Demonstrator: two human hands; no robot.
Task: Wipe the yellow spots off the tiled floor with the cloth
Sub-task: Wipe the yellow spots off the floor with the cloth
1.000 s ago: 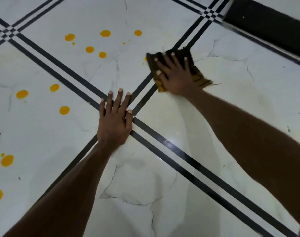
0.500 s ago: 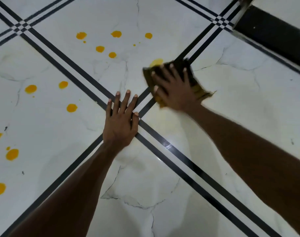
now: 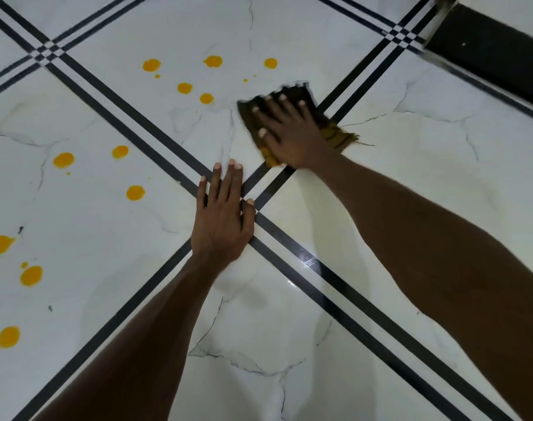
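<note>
An indoor room, likely a home. The glossy marble-look tiled floor (image 3: 289,329) has black double border lines (image 3: 344,287). A dark skirting strip (image 3: 487,53) edges it.

Dim, cool indoor light, even across the glossy floor (image 3: 411,165). A small specular glint sits on the dark tile stripe (image 3: 309,262) near centre. Soft arm shadows fall on the near tiles. Motion blur smears the right hand (image 3: 292,132) and cloth (image 3: 335,132); left hand (image 3: 221,220) sharp. Straight tile lines bow slightly toward the edges.
</note>
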